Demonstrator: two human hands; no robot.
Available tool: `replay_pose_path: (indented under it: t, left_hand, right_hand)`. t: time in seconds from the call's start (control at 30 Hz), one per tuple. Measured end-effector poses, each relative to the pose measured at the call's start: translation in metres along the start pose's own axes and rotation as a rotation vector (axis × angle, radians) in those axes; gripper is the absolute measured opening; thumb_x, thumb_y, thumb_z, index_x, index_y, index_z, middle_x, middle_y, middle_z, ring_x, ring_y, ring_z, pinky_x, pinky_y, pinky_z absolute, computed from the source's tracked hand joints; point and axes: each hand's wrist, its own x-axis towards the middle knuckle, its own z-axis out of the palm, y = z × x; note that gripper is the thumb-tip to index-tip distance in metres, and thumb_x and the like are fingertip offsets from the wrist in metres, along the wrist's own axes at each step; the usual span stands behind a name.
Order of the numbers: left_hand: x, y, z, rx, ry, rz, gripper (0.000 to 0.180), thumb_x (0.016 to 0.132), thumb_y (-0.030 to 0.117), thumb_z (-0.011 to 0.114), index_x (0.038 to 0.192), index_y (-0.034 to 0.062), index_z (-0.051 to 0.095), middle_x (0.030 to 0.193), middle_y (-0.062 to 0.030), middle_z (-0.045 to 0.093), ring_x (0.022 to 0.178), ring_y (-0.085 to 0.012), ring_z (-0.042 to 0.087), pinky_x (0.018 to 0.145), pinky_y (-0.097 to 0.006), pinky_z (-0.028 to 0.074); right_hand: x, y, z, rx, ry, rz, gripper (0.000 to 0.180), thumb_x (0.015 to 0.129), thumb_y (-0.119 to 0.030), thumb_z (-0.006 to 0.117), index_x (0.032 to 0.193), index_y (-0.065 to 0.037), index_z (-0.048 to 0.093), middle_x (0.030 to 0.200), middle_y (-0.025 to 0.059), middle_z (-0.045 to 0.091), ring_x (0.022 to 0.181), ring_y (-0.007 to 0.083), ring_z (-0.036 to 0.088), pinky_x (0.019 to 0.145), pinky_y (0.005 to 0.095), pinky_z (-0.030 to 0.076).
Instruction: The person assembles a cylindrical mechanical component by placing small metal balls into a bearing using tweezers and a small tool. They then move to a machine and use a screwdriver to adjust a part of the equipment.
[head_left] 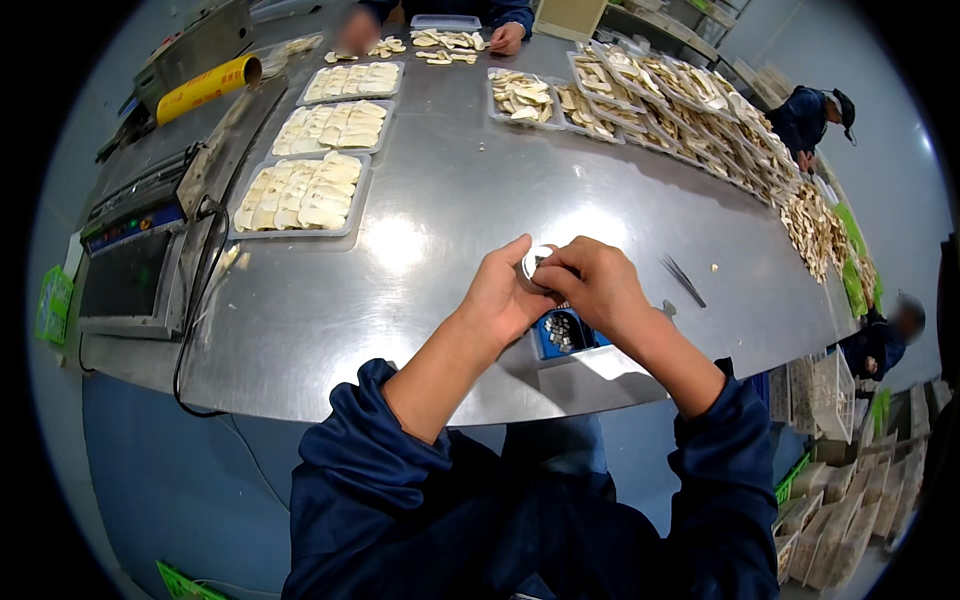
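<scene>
hands [560, 285] together at frame centre, left hand [505, 295] and right hand [598, 285] clamped on small round silvery roll [533, 262] above steel table [440, 210]; seemingly peeling, calling for fingertip precision.

Small round silvery object [535, 262] in both hands

It was pinched between the left hand [505, 295] and right hand [592, 285], above the steel table, mostly hidden.

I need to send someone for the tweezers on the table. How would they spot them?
On the steel table, look just right of the person's right hand, on bare metal. The tweezers are a thin, dark, pointed pair lying alone, unlike the pale slices in trays farther back.
</scene>
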Motion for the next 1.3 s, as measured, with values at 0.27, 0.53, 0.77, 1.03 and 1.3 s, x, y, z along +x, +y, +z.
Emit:
replay_pose_path:
  t: [0.27,0.53,0.77,1.03,1.3]
  left_hand:
    - [0.001,-0.003,0.000,-0.009,0.052,-0.014,0.040,0.098,0.027,0.033,0.119,-0.0072,0.036,0.115,-0.0208,0.049,0.109,-0.0318,0.051,0.098,-0.046,0.040]
    - [0.005,0.001,-0.009,-0.019,-0.045,-0.013,0.041,0.098,0.026,0.034,0.120,-0.0076,0.035,0.116,-0.0204,0.049,0.110,-0.0324,0.050,0.101,-0.048,0.038]
    - [0.001,-0.002,0.004,-0.029,0.109,0.001,0.038,0.096,0.027,0.033,0.113,-0.0072,0.039,0.108,-0.0190,0.049,0.104,-0.0304,0.051,0.096,-0.046,0.041]
    - [0.002,0.004,-0.005,0.018,-0.009,0.006,0.042,0.098,0.028,0.030,0.120,-0.0074,0.036,0.117,-0.0211,0.048,0.111,-0.0342,0.049,0.100,-0.048,0.038]
    - [-0.001,0.000,0.007,-0.036,0.132,0.010,0.039,0.096,0.025,0.031,0.115,-0.0083,0.038,0.108,-0.0197,0.049,0.100,-0.0295,0.051,0.092,-0.045,0.045]
  right_hand:
    - [0.000,0.003,0.009,0.003,-0.008,0.044,0.015,0.075,-0.020,0.064,0.074,-0.006,0.067,0.075,0.0108,0.061,0.071,0.0291,0.059,0.064,0.0372,0.048]
    - [0.002,0.014,-0.007,0.093,-0.026,-0.046,0.014,0.076,-0.020,0.064,0.081,-0.007,0.069,0.078,0.0097,0.062,0.076,0.0278,0.060,0.068,0.0348,0.048]
    - [0.001,0.009,0.011,0.055,-0.015,-0.057,0.013,0.080,-0.016,0.058,0.074,-0.006,0.065,0.075,0.0108,0.059,0.072,0.0297,0.057,0.065,0.0369,0.047]
    - [0.003,0.015,-0.007,0.119,-0.053,-0.063,0.010,0.075,-0.012,0.065,0.084,-0.007,0.069,0.077,0.0087,0.059,0.072,0.0251,0.059,0.065,0.0330,0.048]
    - [0.004,0.016,0.006,0.093,-0.049,-0.171,0.007,0.075,-0.009,0.063,0.081,-0.005,0.063,0.077,0.0099,0.056,0.076,0.0278,0.056,0.068,0.0353,0.047]
